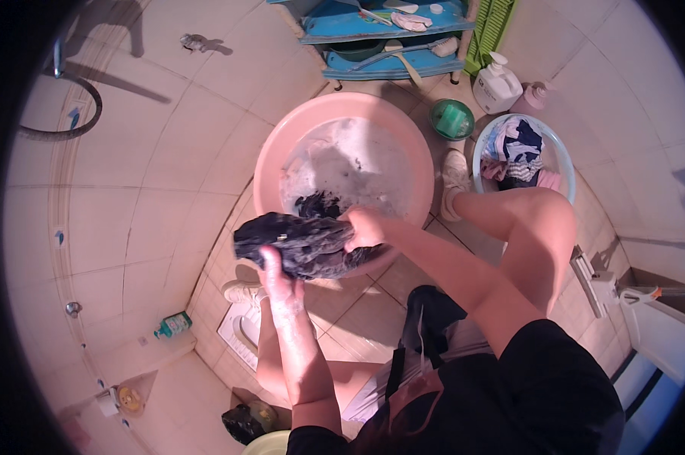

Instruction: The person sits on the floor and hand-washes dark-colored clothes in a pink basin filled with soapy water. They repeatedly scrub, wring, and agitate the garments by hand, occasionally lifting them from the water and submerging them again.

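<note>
A wet black garment (305,242) is held up over the near left rim of a pink plastic basin (271,170). My left hand (280,278) supports its left part from below, thumb on top, with suds on the wrist and forearm. My right hand (365,227) grips its right end. Soapy water (365,170) with white foam fills the basin. Another piece of dark cloth (318,205) lies partly in the water just beyond the held garment; whether the two are joined cannot be told.
Right of the basin are a green bowl with green soap (451,120), a white pump bottle (497,85) and a pale blue basin (570,165) of clothes. A blue shelf (388,71) with brushes stands behind. A squat toilet (237,330) is at the left, near my foot.
</note>
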Available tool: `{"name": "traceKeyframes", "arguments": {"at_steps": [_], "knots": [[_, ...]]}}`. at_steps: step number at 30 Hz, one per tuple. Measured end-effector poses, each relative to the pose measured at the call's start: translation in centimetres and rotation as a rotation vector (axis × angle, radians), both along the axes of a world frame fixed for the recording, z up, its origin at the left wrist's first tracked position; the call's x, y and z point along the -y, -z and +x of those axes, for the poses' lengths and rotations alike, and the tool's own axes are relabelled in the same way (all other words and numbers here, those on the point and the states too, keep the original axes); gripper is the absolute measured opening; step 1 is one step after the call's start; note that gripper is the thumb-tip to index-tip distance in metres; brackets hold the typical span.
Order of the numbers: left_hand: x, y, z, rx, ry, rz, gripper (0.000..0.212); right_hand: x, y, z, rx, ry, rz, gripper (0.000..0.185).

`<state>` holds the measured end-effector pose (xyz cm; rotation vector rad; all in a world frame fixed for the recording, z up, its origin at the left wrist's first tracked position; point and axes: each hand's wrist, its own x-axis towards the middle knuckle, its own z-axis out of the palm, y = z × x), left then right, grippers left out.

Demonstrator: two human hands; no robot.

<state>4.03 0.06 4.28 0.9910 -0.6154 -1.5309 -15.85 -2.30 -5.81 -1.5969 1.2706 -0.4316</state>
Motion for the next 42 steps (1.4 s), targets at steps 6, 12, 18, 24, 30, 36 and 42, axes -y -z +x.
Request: {"name": "traceKeyframes", "arguments": {"at_steps": [6, 12, 18, 24, 30, 36, 42], "knots": [[1.2, -0.1, 1.5, -0.248, -0.194, -0.034, 0.066, 0.0, 1.7, -0.5, 0.731, 0.410, 0.152, 0.063], [0.6, 6.7, -0.4, -0.374, -0.193, 0.261, 0.062, -2.2, -4.9, 7.4, 0.627, 0.120, -0.556, 0.033], [0.1, 7.7, -1.9, -0.262, -0.098, 0.328, 0.043, -4.4, -5.6, 9.4, 0.090, 0.248, -1.067, 0.022], [1.6, 8.0, -3.0, -0.210, -0.094, 0.448, 0.028, 2.4, -1.7, 5.2, -0.104, 0.568, -0.729, 0.023], [3.8, 4.8, -1.4, -0.007, -0.132, 0.337, 0.028, 6.9, -6.5, -2.1, -0.284, 0.406, -0.566, 0.029], [10.0, 9.1, 0.5, 0.636, -0.067, 0.150, 0.037, 14.8, -2.6, -7.9, -0.247, 0.196, -0.485, 0.029], [15.1, 23.5, -4.8, 1.273, 0.178, 0.197, 0.065, 16.4, 13.5, -7.1, -0.684, 0.128, -0.145, 0.040]]}}
